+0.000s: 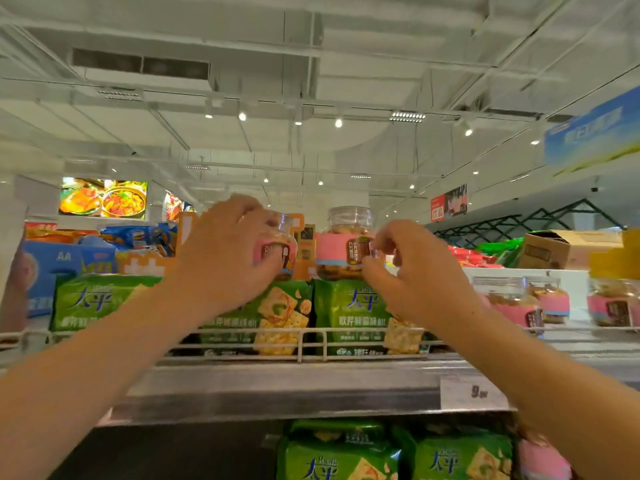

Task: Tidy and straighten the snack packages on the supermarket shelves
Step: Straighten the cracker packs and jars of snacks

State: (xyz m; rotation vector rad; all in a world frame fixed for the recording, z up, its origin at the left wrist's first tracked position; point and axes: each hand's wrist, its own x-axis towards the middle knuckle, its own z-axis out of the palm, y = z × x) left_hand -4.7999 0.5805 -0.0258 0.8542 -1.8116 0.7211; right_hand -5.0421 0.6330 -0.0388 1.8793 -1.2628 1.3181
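Two clear plastic jars stand on top of the green cracker bags on the upper shelf. The left jar point(282, 247) has a pink label with a brown patch, and the left hand point(225, 251) wraps its curled fingers and thumb round the jar's side, covering most of it. The right jar point(348, 244) is in plainer view: a clear lid, a pink band with a brown label and a thin blue edge, and brown biscuit pieces filling it above and below the band. The right hand point(412, 271) has its fingertips pinched at the right edge of this jar's label; the fingers are bent and appear to touch the jar.

Below the jars, the green cracker bags point(349, 310) stand upright in a row behind a white wire rail point(311, 341) at the near edge of the metal shelf point(277, 386). Each bag shows square crackers printed on its front. More green bags point(339, 455) sit on the shelf underneath.

To the right, on the same upper level, more jars with pink bands point(519, 303) hold the same brown pieces. Further right and farther away sits an open cardboard box point(568, 249). To the left are blue boxes point(52, 268) and blue snack bags point(138, 237).
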